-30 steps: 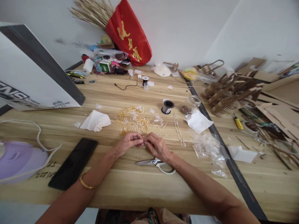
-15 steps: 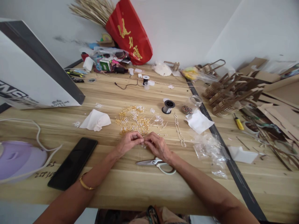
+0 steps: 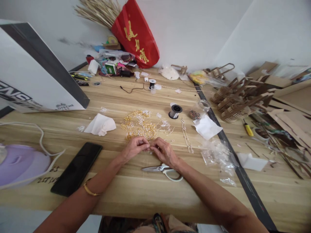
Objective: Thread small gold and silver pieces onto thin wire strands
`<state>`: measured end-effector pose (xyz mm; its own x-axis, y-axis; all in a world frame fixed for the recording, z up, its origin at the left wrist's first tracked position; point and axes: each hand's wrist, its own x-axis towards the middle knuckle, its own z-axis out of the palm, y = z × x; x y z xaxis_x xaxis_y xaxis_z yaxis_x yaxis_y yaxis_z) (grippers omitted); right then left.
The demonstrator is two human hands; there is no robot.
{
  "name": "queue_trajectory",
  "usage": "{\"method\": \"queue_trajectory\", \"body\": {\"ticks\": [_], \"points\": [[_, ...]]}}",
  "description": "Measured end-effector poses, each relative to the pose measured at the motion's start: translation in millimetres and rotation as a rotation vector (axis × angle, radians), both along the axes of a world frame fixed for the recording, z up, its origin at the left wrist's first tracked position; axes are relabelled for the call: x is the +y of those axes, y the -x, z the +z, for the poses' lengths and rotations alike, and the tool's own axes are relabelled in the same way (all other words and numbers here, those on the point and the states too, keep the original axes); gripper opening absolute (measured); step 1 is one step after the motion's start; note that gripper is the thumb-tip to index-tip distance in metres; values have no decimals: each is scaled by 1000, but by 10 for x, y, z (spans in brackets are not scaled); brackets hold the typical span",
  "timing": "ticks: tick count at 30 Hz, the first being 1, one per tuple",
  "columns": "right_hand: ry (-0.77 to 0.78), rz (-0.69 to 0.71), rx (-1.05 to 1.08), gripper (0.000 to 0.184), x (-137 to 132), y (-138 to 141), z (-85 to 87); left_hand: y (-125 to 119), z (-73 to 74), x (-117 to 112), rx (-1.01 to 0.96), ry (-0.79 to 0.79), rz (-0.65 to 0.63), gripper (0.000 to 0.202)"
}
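Note:
My left hand (image 3: 134, 147) and my right hand (image 3: 163, 151) meet fingertip to fingertip on the wooden table (image 3: 136, 191), both pinched on a tiny piece too small to name. Just beyond them lies a heap of gold and silver beads (image 3: 139, 125). A beaded chain (image 3: 186, 137) stretches out to the right of my right hand. Scissors (image 3: 163, 169) lie under my right wrist. A spool of wire (image 3: 175, 111) stands behind the beads.
A black phone (image 3: 77, 168) lies at front left, a crumpled white tissue (image 3: 100, 125) beyond it. A purple object (image 3: 19, 165) and a white box (image 3: 36, 74) fill the left. Clear plastic bags (image 3: 217, 155), white paper (image 3: 206, 127) and cardboard pieces (image 3: 240, 97) sit right.
Both hands stay pinched together at the same spot; only the fingers shift slightly. The view has drifted a little.

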<state>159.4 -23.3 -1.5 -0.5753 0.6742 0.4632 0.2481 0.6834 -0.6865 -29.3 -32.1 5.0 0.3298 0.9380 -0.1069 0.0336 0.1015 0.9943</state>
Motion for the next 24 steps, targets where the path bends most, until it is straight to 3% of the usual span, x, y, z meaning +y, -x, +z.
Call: {"method": "queue_trajectory", "body": {"ticks": [24], "points": [[5, 46, 5, 13, 5, -5, 19, 14, 38, 2, 8, 48, 17, 23]]}}
